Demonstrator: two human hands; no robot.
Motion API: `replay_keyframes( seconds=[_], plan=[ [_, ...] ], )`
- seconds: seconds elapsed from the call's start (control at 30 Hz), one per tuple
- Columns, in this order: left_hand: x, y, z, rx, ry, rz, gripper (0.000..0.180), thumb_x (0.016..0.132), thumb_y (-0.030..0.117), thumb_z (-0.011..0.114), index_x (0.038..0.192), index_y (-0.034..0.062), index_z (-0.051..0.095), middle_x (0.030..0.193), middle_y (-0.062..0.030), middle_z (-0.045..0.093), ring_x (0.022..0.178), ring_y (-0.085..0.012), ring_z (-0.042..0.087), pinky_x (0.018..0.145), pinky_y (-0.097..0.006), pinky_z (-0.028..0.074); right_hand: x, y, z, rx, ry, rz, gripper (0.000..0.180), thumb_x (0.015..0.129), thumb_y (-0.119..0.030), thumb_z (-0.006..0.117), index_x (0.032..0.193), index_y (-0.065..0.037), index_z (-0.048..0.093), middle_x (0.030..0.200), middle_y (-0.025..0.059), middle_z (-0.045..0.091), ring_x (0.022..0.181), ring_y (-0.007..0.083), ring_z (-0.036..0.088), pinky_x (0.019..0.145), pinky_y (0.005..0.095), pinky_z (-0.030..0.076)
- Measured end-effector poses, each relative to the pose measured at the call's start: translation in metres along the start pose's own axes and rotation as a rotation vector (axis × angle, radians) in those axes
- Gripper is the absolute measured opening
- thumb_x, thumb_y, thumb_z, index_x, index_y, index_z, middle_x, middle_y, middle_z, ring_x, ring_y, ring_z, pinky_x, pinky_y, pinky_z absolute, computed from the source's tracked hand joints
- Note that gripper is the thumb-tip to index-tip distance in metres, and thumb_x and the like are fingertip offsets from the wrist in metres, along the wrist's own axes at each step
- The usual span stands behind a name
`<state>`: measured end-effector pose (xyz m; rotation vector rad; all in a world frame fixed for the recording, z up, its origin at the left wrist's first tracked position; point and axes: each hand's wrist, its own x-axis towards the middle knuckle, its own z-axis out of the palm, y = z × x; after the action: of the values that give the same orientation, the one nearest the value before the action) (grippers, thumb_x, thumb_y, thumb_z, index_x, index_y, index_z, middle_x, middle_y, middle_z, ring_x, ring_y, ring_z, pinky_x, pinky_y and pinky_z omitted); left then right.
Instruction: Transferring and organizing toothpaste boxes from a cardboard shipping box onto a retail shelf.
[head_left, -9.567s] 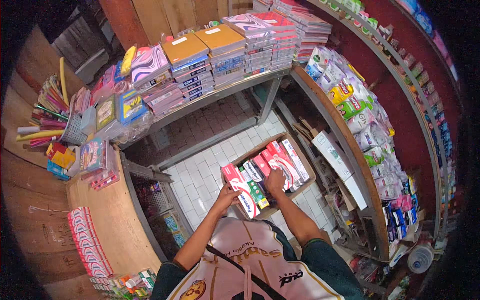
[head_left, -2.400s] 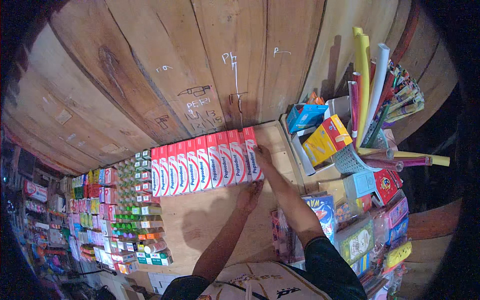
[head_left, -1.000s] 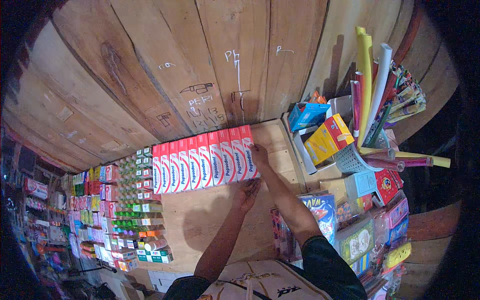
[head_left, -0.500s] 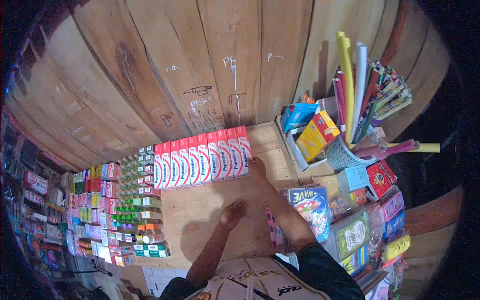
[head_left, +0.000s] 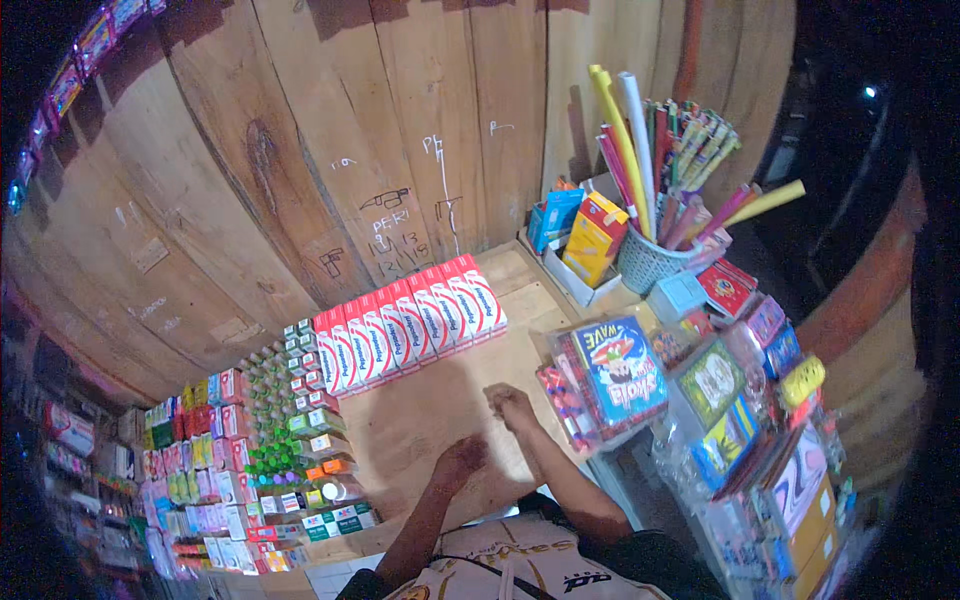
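A row of red-and-white toothpaste boxes [head_left: 410,325] stands upright, side by side, on the wooden shelf [head_left: 405,420] against the plank wall. My right hand [head_left: 512,407] hovers over the bare wood in front of the row's right end, fingers loosely bent, apart from the boxes and with nothing visible in it. Lower and to its left is my left hand [head_left: 462,460], in shadow, its fingers loosely extended and no object showing. Small bottles with green caps [head_left: 268,460] and little cartons [head_left: 340,520] fill the shelf to the left of my left hand.
Right of my hands lie packaged books [head_left: 622,372] and plastic-wrapped goods [head_left: 710,380]. Behind them stand a pale blue basket [head_left: 645,262] of rolled paper and a yellow box [head_left: 596,238] in an open carton. Packed rows of small goods [head_left: 205,450] extend left.
My right hand has drawn back from the right end of the toothpaste row toward me. My left hand stays low near it. The view has turned, shifting the right-hand goods leftward.
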<state>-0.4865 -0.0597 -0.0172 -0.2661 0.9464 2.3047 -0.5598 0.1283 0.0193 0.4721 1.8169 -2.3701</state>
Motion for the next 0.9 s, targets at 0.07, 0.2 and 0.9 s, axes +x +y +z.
replay_keyframes(
  seconds=[0.07,0.2,0.9],
  plan=[
    [-0.025,-0.001,-0.005,0.042,-0.059,-0.107,0.038,0.093,0.029,0.051,0.118,0.0015,0.054,0.115,-0.0109,0.059,0.099,-0.022,0.058,0.087,-0.035,0.047,-0.046,0.023,-0.001,0.167,-0.045,-0.019,0.015,0.087,-0.006,0.053,0.097,-0.006,0.064,0.079,0.0002,0.06,0.066,0.0066,0.053,0.057,0.0201,0.042],
    [-0.075,0.007,-0.013,0.154,-0.105,-0.328,0.038,0.091,0.029,0.052,0.118,0.0023,0.054,0.109,-0.0079,0.061,0.098,-0.0197,0.058,0.086,-0.033,0.046,-0.148,0.043,0.032,0.297,0.071,0.072,0.016,0.089,-0.01,0.055,0.101,-0.005,0.063,0.083,0.0016,0.062,0.069,0.0081,0.056,0.061,0.0214,0.044],
    [-0.26,-0.108,0.055,0.732,-0.768,-0.924,0.029,0.096,0.018,0.044,0.119,0.0029,0.052,0.105,-0.012,0.061,0.09,-0.0184,0.06,0.078,-0.03,0.047,-0.522,0.178,0.091,0.417,1.106,0.159,0.02,0.087,-0.018,0.057,0.103,-0.006,0.061,0.085,0.0023,0.06,0.071,0.0103,0.055,0.057,0.0251,0.044]
  ],
)
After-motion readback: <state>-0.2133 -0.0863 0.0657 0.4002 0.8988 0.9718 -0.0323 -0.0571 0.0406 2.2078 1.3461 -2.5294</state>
